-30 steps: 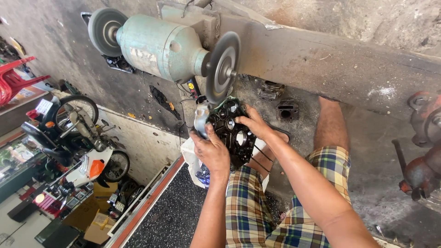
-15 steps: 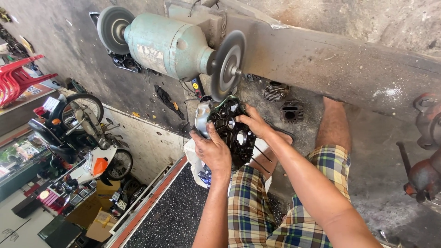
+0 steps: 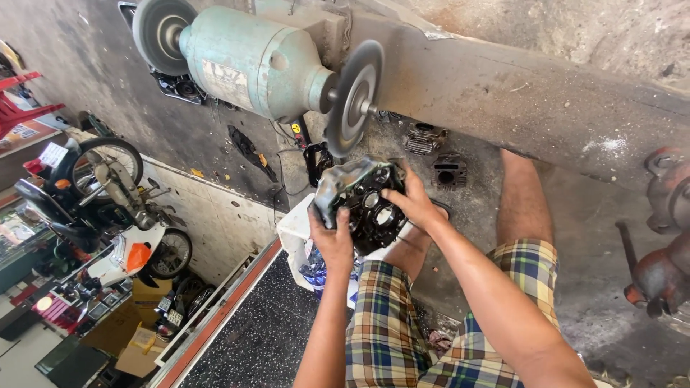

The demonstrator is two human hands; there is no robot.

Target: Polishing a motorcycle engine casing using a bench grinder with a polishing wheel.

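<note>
Both my hands grip a dark metal engine part [image 3: 359, 197] with round holes and a worn silver edge. My left hand [image 3: 332, 239] clasps its lower left side. My right hand [image 3: 411, 197] holds its right side, fingers spread over the face. The part sits just below the grey grinding wheel [image 3: 352, 97] of a pale green bench grinder [image 3: 251, 61], close to the wheel's lower rim. Whether it touches the wheel I cannot tell. A second wheel [image 3: 162, 32] sits on the grinder's left end. My plaid shorts [image 3: 431, 323] and bare knees are below.
The grinder stands on a grey concrete ledge [image 3: 517, 93]. A rusty red vise [image 3: 665, 266] is at the right. Two engine parts [image 3: 438, 154] lie on the floor beyond. A white bucket [image 3: 298, 237] stands under my hands. A motorcycle [image 3: 108, 208] and boxes [image 3: 140, 338] are at the left.
My hands have brought the engine part up slightly toward the grinding wheel and tilted it; the camera has shifted closer. My grip is the same.
</note>
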